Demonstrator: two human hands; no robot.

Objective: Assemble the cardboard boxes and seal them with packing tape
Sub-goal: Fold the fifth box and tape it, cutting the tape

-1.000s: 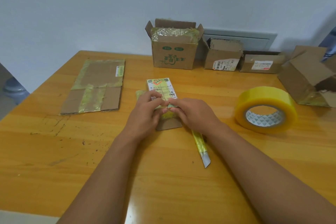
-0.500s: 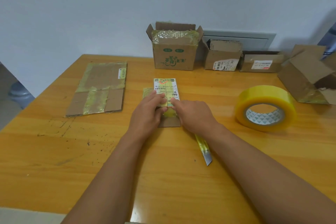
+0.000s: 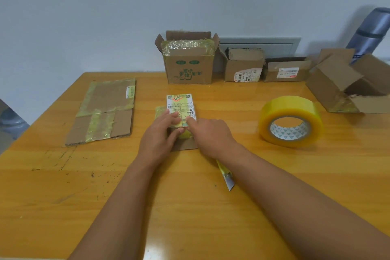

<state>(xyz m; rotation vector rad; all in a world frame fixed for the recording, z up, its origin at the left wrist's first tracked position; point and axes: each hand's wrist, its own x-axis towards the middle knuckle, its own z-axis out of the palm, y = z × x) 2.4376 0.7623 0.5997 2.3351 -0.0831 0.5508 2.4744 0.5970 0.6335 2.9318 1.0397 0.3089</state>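
Note:
A small flattened cardboard box [image 3: 179, 101] with a white shipping label and yellowed tape lies flat in the middle of the wooden table [image 3: 63, 186]. My left hand [image 3: 160, 135] lies on its near left part, fingers on top of the label and thumb against the near edge, pinching it. My right hand [image 3: 211, 135] presses its straight index finger on the label's right side. A big roll of yellow packing tape [image 3: 291, 120] lies flat on the table to the right of my hands.
A yellow utility knife [image 3: 226, 177] lies under my right forearm. Another flattened box [image 3: 107, 110] lies at the left. Three open boxes [image 3: 187, 69] [image 3: 242, 67] [image 3: 285, 69] line the back wall. A tipped open box [image 3: 341, 84] sits at the far right.
My hands stay on the small flat box. The right index finger has stretched forward onto the label and the left fingers have slid a little further over it.

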